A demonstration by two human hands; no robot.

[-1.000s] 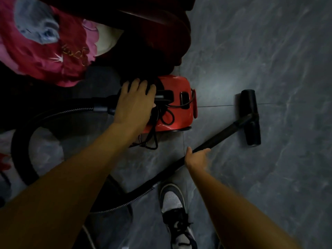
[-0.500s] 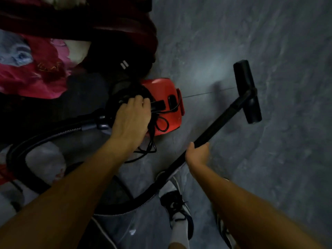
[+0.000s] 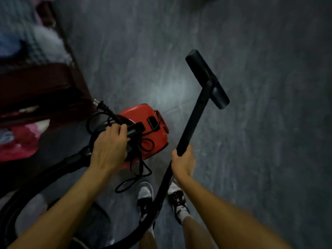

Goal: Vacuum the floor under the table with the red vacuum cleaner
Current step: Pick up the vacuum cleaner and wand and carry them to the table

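The red vacuum cleaner is in the middle of the view, over the grey floor. My left hand is closed on its black carry handle, with the loose black power cord and its plug bunched around it. My right hand grips the black wand. The wand rises to the black floor nozzle, which is held up off the floor. A black ribbed hose loops from the vacuum's rear round the lower left to the wand.
Dark red furniture with pink and pale cloths stands at the left. Grey stone-look floor spreads to the right and ahead. My two feet in black-and-white shoes are directly below the wand.
The vacuum has come away from the furniture and towards me. The wand has swung up, its nozzle now off the floor. The view has tilted, and the plug has come into sight.
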